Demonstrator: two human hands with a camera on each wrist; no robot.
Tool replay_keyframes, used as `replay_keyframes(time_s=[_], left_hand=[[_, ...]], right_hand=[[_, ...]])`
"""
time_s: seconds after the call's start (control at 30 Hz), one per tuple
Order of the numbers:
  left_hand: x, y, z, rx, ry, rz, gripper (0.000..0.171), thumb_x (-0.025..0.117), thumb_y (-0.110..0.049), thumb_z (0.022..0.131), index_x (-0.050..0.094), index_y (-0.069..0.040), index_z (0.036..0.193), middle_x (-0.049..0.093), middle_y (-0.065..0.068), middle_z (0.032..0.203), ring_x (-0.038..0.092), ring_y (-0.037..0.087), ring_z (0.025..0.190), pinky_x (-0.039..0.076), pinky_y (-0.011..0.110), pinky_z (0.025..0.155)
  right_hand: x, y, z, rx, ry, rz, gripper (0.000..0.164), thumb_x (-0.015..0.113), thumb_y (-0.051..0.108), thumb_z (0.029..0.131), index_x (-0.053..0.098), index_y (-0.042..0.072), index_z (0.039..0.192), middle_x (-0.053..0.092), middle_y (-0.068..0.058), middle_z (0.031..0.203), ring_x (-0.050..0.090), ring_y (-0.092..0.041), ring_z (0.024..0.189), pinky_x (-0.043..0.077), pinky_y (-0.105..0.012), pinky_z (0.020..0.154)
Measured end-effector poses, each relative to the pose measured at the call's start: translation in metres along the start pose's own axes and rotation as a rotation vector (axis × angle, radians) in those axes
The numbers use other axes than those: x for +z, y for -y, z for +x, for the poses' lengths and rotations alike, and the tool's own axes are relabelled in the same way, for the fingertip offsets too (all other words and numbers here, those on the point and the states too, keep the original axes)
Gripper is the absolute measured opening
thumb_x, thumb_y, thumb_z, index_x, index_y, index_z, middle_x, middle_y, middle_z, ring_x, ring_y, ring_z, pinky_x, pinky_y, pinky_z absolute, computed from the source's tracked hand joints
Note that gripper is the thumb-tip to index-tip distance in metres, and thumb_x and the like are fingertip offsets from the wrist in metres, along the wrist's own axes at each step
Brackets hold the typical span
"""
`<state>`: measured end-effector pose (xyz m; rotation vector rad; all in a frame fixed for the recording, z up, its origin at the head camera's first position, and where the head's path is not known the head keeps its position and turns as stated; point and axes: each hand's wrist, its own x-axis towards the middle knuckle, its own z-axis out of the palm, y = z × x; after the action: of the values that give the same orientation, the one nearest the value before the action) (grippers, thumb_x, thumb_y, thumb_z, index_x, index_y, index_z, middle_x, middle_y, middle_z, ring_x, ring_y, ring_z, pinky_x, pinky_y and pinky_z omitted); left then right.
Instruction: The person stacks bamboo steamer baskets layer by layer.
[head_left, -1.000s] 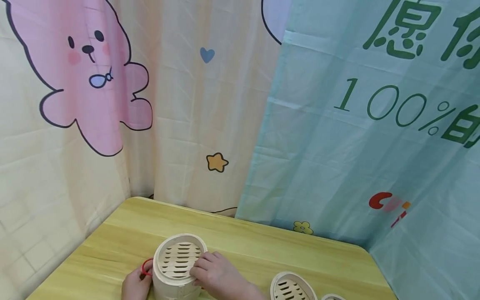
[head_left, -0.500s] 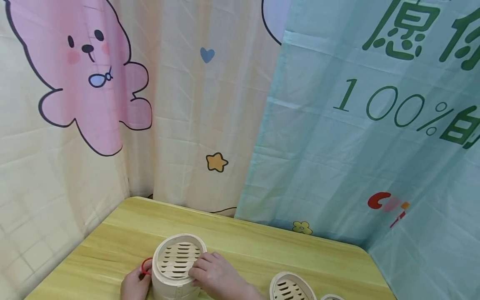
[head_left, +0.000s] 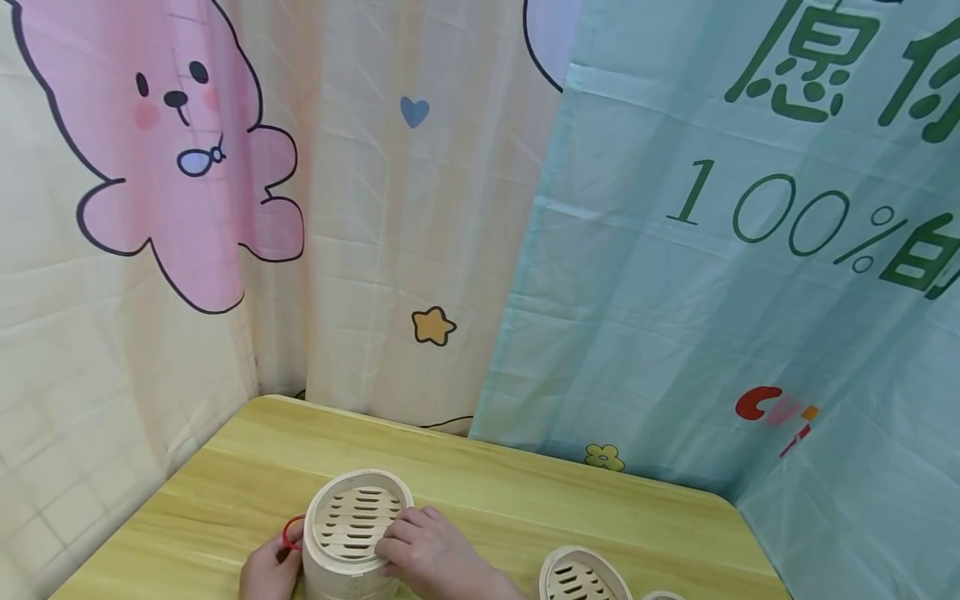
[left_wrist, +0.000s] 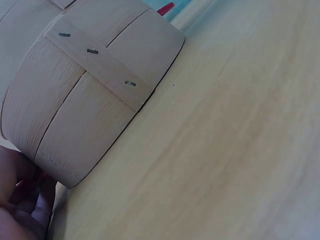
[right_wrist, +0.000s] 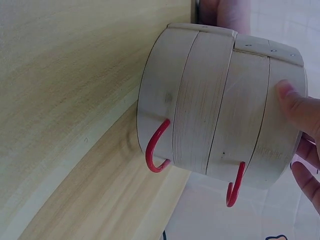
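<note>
Two round bamboo steamer baskets stand stacked on the table, the upper basket (head_left: 358, 521) showing its slatted floor. Each tier carries a red loop handle on its side; one red handle (right_wrist: 159, 145) shows on the lower basket (right_wrist: 160, 95). My right hand (head_left: 441, 550) grips the upper rim from the right, its thumb (right_wrist: 295, 102) on the outer wall and fingers over the inside. At the stack's left, my left hand (head_left: 272, 567) has curled fingers at a red loop (head_left: 291, 533). The left wrist view shows these fingers (left_wrist: 42, 205) low against the basket wall, with red between them.
Another slatted steamer basket (head_left: 583, 575) sits on the wooden table (head_left: 480, 492) to the right, partly cut off by the frame. Beside it, a further pale rim (head_left: 663, 595) just shows. Printed curtains (head_left: 390, 250) hang behind the table's back edge.
</note>
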<state>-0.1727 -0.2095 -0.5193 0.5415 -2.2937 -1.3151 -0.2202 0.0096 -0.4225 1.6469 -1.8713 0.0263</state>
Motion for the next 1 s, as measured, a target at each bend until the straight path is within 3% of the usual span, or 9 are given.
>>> replay_keyframes(time_s=[0.17,0.6,0.73,1.0], left_hand=[[0.001,0.0,0.0,0.003,-0.005,-0.006,0.023,0.058,-0.013,0.075,0.062,0.003,0.092,0.059,0.021,0.088,0.052,0.034,0.086,0.038,0.036,0.07],[0.005,-0.001,-0.001,0.021,0.006,0.008,0.021,0.057,-0.01,0.075,0.062,0.002,0.092,0.06,0.02,0.09,0.052,0.033,0.087,0.038,0.036,0.071],[0.007,-0.001,0.0,0.052,0.0,0.007,0.02,0.058,-0.009,0.075,0.063,0.001,0.091,0.061,0.017,0.088,0.054,0.028,0.084,0.038,0.033,0.069],[0.009,0.0,0.0,0.043,0.003,0.014,0.019,0.057,-0.008,0.075,0.063,0.0,0.091,0.062,0.014,0.085,0.054,0.024,0.082,0.039,0.03,0.067]], right_hand=[[-0.007,-0.001,0.003,-0.037,-0.036,-0.031,0.019,0.06,0.035,0.073,0.061,0.02,0.085,0.054,0.011,0.084,0.047,-0.007,0.087,0.036,-0.02,0.077],[-0.02,0.001,0.005,-0.035,-0.026,-0.044,0.017,0.055,0.034,0.077,0.061,0.02,0.085,0.054,0.011,0.085,0.047,-0.008,0.087,0.036,-0.019,0.075],[-0.014,0.0,0.002,-0.038,-0.032,-0.058,0.018,0.055,0.035,0.077,0.061,0.02,0.085,0.054,0.01,0.085,0.047,-0.008,0.087,0.036,-0.02,0.076],[0.001,0.003,-0.006,0.016,-0.021,-0.002,0.018,0.059,0.033,0.075,0.06,0.02,0.087,0.054,0.011,0.087,0.045,-0.008,0.09,0.034,-0.022,0.08]])
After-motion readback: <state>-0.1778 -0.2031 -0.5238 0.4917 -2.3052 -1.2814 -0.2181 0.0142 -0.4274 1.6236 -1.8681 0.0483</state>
